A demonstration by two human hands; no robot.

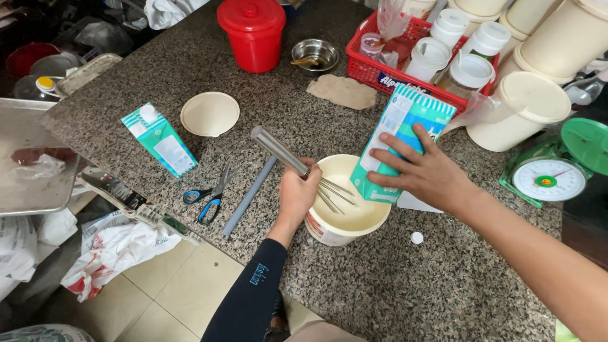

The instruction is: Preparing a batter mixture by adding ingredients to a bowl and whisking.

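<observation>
- A whisk [297, 166] is gripped in the closed left hand [299, 193], its wires dipped into a tub [347, 218].
- A carton [398, 142] is clasped by the right hand [425, 174] and tilted over the tub's far rim.
- Scissors [208, 194] and a grey rod [249, 196] are seen left of the whisk grip; a white cap [416, 237] lies below the right hand.

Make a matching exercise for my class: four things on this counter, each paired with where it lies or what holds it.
Things:
1. whisk
2. tilted carton
3. scissors
4. small white cap

Places:
A. on the counter right of the tub
B. flat beside the grey rod
C. in the left hand, wires in the tub
D. under the right hand, over the tub

Pairs: 1-C, 2-D, 3-B, 4-A
</observation>
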